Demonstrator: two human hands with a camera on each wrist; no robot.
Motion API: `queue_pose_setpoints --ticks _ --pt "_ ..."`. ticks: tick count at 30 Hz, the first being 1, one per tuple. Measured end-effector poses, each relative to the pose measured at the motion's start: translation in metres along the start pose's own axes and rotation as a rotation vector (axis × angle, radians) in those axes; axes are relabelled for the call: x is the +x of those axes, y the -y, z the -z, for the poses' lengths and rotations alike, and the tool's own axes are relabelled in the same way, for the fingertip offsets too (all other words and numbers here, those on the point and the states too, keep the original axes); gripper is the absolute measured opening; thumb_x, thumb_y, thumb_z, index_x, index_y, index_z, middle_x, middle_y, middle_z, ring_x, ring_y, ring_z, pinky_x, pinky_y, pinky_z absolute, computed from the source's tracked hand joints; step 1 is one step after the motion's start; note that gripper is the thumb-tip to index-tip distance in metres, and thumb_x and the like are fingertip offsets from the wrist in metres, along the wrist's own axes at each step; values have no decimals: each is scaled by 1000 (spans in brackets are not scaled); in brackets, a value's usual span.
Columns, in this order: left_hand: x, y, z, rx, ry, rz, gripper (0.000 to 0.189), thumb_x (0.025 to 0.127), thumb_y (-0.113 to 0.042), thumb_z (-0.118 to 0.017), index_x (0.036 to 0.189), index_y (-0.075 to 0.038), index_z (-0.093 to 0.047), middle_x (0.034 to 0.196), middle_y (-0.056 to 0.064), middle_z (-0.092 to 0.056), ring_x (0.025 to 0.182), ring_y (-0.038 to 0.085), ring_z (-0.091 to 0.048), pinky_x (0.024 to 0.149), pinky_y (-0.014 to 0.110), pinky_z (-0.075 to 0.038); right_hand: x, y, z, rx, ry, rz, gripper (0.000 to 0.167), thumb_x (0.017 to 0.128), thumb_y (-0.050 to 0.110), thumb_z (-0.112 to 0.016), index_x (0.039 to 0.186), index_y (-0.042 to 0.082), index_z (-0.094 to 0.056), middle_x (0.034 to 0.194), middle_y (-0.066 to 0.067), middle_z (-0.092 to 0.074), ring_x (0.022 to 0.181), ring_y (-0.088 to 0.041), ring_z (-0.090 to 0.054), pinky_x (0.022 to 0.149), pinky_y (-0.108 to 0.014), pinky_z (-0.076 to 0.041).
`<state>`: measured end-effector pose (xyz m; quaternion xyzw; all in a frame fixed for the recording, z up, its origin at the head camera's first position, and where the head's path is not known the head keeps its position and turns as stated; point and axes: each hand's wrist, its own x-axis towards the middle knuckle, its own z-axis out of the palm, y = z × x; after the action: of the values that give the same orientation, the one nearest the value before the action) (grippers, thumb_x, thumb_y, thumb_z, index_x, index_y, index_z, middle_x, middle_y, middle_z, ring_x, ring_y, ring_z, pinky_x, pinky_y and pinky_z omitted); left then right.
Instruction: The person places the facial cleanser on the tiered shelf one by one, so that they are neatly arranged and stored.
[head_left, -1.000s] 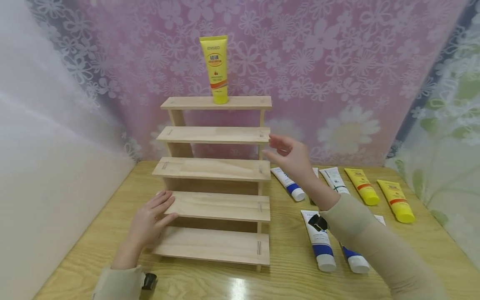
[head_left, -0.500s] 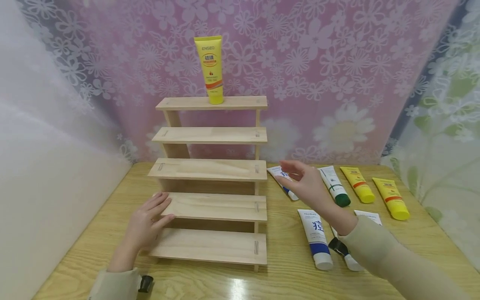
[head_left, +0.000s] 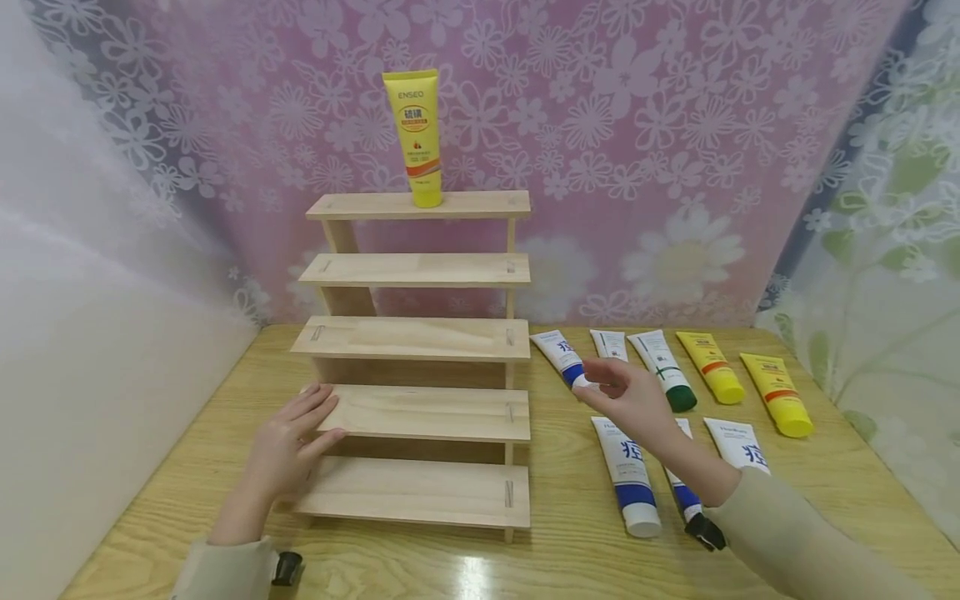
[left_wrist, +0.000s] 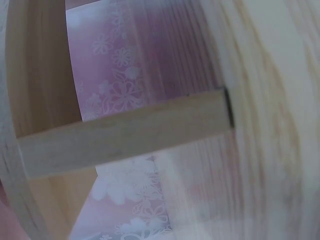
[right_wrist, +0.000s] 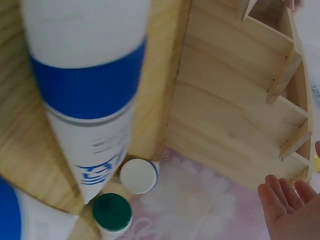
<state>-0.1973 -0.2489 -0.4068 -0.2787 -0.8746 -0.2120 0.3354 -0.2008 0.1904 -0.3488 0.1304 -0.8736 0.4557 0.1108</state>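
A stepped wooden shelf rack (head_left: 416,337) stands on the table, a yellow squeeze tube (head_left: 417,150) upright on its top shelf. At the rack's left end my left hand (head_left: 281,446) rests on the second shelf from the bottom, thumb along its front edge. My right hand (head_left: 633,408), holding nothing, hovers with bent fingers and the thumb apart over the cap end of a white-and-blue tube (head_left: 557,353). That hand also shows in the right wrist view beside a large white-and-blue tube (right_wrist: 90,90). The left wrist view shows a rack upright (left_wrist: 130,132).
Right of the rack lie a green-capped white tube (head_left: 663,367), another white tube (head_left: 609,343) and two yellow tubes (head_left: 708,367). Nearer are white-and-blue tubes (head_left: 630,479), partly covered by the right forearm. A flowered pink backdrop (head_left: 570,167) rises behind.
My right hand has moved away from the rack's right side, down and rightward over the tubes. The left hand keeps its place on the rack; the view has shifted slightly.
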Motion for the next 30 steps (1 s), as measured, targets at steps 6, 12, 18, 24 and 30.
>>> queue_pose_setpoints --ticks 6,12,18,24,30 --pt "-1 3 -1 -2 -18 -26 52 75 -38 -66 106 4 -62 115 19 -56 107 38 -49 103 20 -24 -13 -10 7 -14 9 -52 43 80 25 -67 114 0 -57 106 -15 -60 96 -27 -57 79 -36 -50" --pt "1 2 -1 1 -39 -49 54 77 -41 -63 104 5 -63 112 20 -57 104 39 -51 103 22 -26 -25 -25 14 -72 50 -121 47 80 31 -65 115 0 -55 108 -16 -59 97 -29 -56 79 -35 -51" --pt "3 1 -1 6 -41 -47 52 76 -40 -64 104 5 -63 113 19 -57 105 38 -51 101 27 -31 -36 -40 19 -123 95 -171 51 80 35 -65 115 -1 -54 111 -19 -57 97 -31 -56 78 -38 -51" --pt "4 0 0 2 -60 -67 51 77 -40 -64 104 3 -64 111 19 -58 104 37 -52 97 34 -36 -44 -52 21 -161 126 -224 51 79 34 -66 114 -3 -54 107 -19 -58 94 -30 -57 75 -39 -52" --pt "3 1 0 -1 -51 -65 49 71 -31 -71 105 2 -63 111 20 -58 106 35 -51 101 27 -32 -54 -61 22 -181 162 -293 53 78 33 -67 114 -3 -54 107 -18 -59 90 -27 -58 72 -36 -53"
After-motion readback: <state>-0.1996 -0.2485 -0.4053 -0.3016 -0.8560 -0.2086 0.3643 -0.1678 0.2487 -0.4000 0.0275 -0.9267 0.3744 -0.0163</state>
